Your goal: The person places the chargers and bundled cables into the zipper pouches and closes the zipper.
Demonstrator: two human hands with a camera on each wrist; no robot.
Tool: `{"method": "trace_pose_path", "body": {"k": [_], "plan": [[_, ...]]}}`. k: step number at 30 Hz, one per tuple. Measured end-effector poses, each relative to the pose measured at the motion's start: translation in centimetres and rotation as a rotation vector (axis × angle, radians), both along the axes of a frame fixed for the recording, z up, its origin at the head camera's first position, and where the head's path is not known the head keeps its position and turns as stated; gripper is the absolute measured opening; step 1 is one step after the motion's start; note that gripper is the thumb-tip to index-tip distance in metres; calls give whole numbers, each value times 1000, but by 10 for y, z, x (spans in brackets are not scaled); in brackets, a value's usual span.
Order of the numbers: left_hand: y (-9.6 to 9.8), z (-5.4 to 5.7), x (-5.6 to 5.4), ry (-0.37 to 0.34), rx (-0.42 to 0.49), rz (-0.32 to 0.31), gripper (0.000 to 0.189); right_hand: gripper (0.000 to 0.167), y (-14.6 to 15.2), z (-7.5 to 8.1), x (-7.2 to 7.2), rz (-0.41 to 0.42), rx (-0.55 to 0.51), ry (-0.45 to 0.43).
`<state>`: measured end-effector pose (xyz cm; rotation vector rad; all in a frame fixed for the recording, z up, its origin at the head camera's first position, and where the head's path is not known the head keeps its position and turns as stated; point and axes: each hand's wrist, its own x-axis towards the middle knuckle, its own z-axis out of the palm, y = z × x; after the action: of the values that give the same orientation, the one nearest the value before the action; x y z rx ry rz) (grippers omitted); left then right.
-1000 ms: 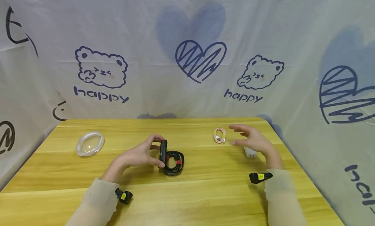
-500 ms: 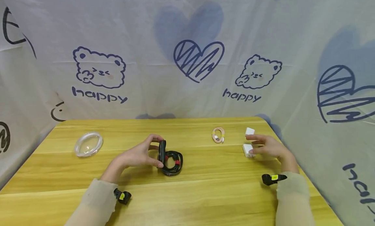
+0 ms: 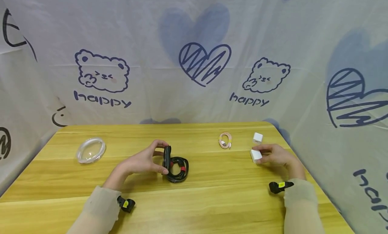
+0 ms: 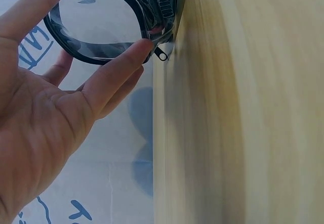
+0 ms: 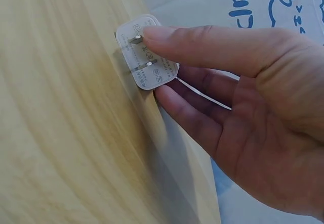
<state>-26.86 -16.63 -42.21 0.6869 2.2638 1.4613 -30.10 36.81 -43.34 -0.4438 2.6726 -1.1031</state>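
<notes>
My left hand (image 3: 142, 161) grips the upright part of a round clear zip pouch with a black rim (image 3: 167, 158). In the left wrist view, the curtain shows through its clear face and a zip pull (image 4: 161, 53) sticks out below. At its foot lies a coiled black cable (image 3: 185, 173) with red ties. On the right, thumb and fingers of my right hand (image 3: 274, 156) pinch a white charger plug (image 3: 256, 156). Its two metal prongs and printed face (image 5: 147, 64) turn toward the wrist camera, low over the table.
Behind the right hand stands a second white charger plug (image 3: 257, 138). A pink coiled cable (image 3: 220, 141) with yellow ties lies left of it. At the far left is a round clear item with a pale rim (image 3: 79, 154). A printed curtain (image 3: 157, 92) hangs behind the table (image 3: 212, 200).
My right hand has moved right from beside the pink cable, come down to the nearer charger plug and pinched it, turning it slightly. The left hand keeps its grip on the pouch.
</notes>
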Motion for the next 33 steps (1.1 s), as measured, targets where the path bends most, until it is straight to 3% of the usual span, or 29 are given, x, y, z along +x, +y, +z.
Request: {"method": "trace_pose_path", "body": {"k": [11, 20, 33], "plan": [[0, -1, 1, 1, 3, -3, 93, 56, -3, -4, -1, -21, -35, -30], [-1, -2, 0, 3, -2, -3, 93, 56, -17, 2, -1, -40, 56, 37], [0, 0, 1, 3, -7, 6, 93, 54, -49, 16, -5, -54, -18, 110]]}}
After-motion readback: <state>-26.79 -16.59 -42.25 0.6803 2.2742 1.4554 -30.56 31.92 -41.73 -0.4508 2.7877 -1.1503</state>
